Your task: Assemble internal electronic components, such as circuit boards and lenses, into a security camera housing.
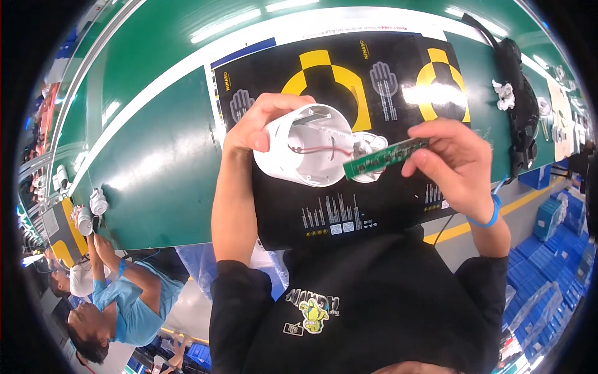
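Green glossy bench top point(149, 187) runs across the view, streaked with reflections of overhead lights. On it lies a flat black printed sheet point(280, 215) with yellow rings and grey hand icons; strong glare on its right-hand ring.

Work is above the sheet, mid-bench: a white hollow plastic cylinder point(271, 162), tilted, open end facing right. Can't tell if it touches the sheet. Thin reddish wires point(311, 149) run from inside it to a small round white plastic part point(375, 141) just outside the opening.

Left hand point(258, 121) wraps the cylinder's far left side, thumb on the outer wall, fingers curled over the top. Right hand point(458, 162) pinches the right end of a narrow green circuit board point(380, 163) between thumb and index; other fingers partly hidden. Board sits in front of the white part, its left end by the cylinder rim.

Right end of bench: long black soft-looking item point(524, 106), crumpled white paper point(503, 95) beside it. Left end: white bundle point(98, 202), plus a co-worker in a light blue shirt point(143, 305) reaching to a white cylindrical part point(84, 221).

Floor at right: yellow line point(448, 232), stacked blue plastic bins point(536, 268), some under clear film
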Action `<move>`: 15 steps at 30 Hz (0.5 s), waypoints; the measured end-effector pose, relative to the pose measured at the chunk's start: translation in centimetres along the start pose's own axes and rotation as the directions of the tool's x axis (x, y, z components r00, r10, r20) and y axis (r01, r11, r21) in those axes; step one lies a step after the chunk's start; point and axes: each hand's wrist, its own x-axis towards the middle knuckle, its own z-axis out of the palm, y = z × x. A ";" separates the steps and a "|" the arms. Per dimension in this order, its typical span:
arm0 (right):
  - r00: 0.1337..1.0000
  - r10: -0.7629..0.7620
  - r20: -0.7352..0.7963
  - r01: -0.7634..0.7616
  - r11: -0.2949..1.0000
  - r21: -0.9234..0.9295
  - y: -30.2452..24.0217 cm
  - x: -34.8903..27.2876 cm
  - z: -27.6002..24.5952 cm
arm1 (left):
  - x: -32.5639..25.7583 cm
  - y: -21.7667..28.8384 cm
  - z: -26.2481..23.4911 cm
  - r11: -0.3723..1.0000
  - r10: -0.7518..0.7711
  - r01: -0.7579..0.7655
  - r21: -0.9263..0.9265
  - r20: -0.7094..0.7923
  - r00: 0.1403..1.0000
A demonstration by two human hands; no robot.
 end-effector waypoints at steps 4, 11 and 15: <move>0.928 -0.354 0.116 0.356 0.747 -0.561 -1.4 0.8 1.6 | -0.6 -0.8 -1.2 1.000 0.024 -0.024 0.014 0.043 0.999; 0.775 -0.568 0.275 0.612 0.567 -0.552 -0.4 0.9 2.6 | -0.7 -1.0 -1.4 0.999 0.042 -0.043 0.026 0.036 0.998; 0.705 -0.556 0.441 0.682 0.358 -0.638 -1.6 1.1 2.2 | -0.8 -0.4 -0.6 0.998 0.011 -0.008 0.058 -0.045 0.999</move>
